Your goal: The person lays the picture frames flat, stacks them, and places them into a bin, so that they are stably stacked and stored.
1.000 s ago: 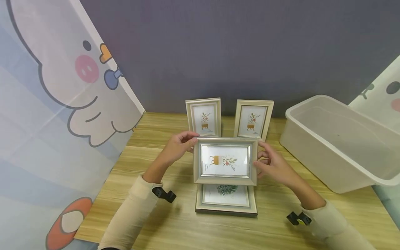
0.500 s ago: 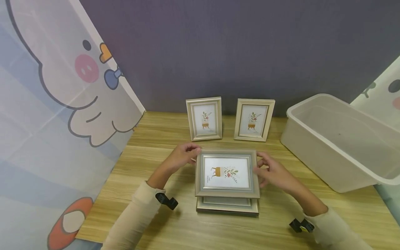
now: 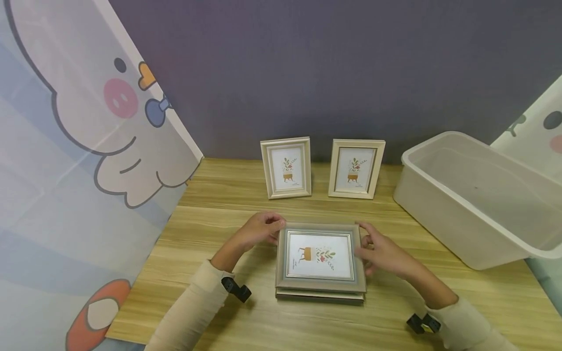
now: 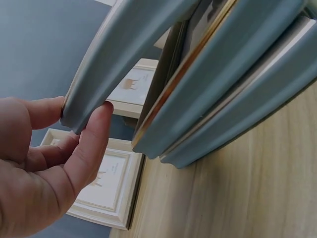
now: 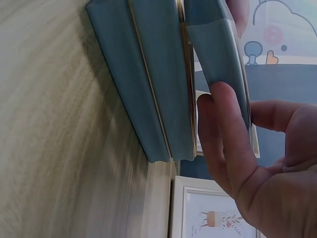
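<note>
Both hands hold one picture frame (image 3: pixel 320 282) level by its far corners. It shows a plant in an orange pot, turned sideways. My left hand (image 3: pixel 259 230) pinches its left edge between thumb and fingers, as the left wrist view also shows. On the other side my right hand (image 3: pixel 384 251) pinches the right edge. Beneath lies a stack of frames (image 4: pixel 223 74); in both wrist views the held frame (image 5: pixel 220 54) is tilted, its far end raised off the stack. The pictures on the lower frames are mostly hidden.
Two cream picture frames stand upright at the back, one on the left (image 3: pixel 287 168) and one on the right (image 3: pixel 356 169). A large white plastic bin (image 3: pixel 448 214) stands at the right. Behind the wooden table (image 3: pixel 228 312) rises a dark wall (image 3: pixel 307 68).
Held by both hands, the picture frame has come down and toward the person, over the stack. It now covers the leaf picture seen one second ago. The standing frames have not moved.
</note>
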